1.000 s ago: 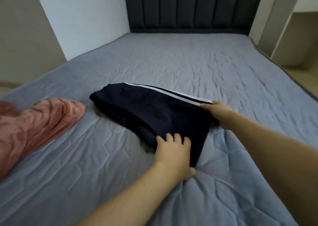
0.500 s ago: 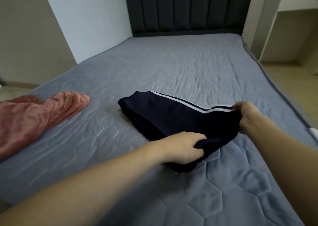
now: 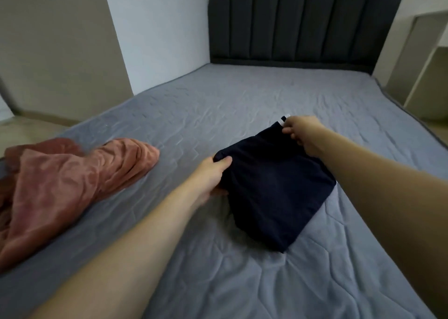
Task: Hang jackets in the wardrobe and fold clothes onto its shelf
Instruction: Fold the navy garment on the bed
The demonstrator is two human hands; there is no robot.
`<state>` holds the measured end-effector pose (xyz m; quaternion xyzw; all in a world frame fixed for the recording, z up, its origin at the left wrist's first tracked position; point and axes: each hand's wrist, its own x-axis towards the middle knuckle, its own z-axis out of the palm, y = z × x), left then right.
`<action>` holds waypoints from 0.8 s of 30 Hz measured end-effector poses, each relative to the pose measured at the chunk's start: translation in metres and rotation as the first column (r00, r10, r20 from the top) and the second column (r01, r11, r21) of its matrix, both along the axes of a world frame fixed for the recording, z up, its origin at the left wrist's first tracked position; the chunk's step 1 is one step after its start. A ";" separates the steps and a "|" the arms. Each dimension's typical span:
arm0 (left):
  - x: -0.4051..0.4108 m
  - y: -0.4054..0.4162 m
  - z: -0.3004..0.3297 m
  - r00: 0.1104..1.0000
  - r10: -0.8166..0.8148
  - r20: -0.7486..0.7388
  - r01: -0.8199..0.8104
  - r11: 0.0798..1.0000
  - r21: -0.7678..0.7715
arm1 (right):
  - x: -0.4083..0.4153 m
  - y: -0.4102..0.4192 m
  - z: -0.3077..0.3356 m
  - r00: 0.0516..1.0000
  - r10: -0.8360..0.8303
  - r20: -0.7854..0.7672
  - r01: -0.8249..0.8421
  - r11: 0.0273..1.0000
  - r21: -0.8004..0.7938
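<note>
A folded navy garment [image 3: 274,190] with a white stripe lies on the grey quilted bed [image 3: 242,105], now a compact rectangle. My left hand [image 3: 211,175] grips its near-left corner, thumb on top of the cloth. My right hand [image 3: 300,130] pinches the far corner where a bit of white stripe shows. My right forearm crosses over the garment's right edge and hides it.
A crumpled pink garment [image 3: 60,185] lies on the bed's left side. The dark padded headboard [image 3: 303,22] stands at the far end. A beige wall panel [image 3: 60,47] is at the left, and pale furniture [image 3: 421,64] stands beside the bed at the right.
Both hands lifted the near half of the navy garment and folded it over away from me, making it shorter; the white stripe is now mostly hidden. The view tilted upward.
</note>
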<state>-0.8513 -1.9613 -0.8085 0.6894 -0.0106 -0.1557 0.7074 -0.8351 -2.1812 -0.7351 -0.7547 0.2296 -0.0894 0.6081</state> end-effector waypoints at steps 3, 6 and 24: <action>0.037 -0.001 -0.036 0.986 0.165 -0.041 -0.163 0.986 0.038 | 0.040 0.003 -0.033 0.988 0.020 -0.150 -0.097 0.845 -0.526; 0.043 -0.010 -0.071 0.917 0.387 -0.094 -0.381 0.922 0.072 | 0.055 -0.011 -0.076 0.946 -0.087 -0.311 -0.219 0.537 -0.814; 0.029 0.115 0.175 0.792 0.123 -0.597 -0.290 0.938 -0.192 | 0.063 0.075 0.142 0.499 0.679 -0.538 -0.455 0.734 0.504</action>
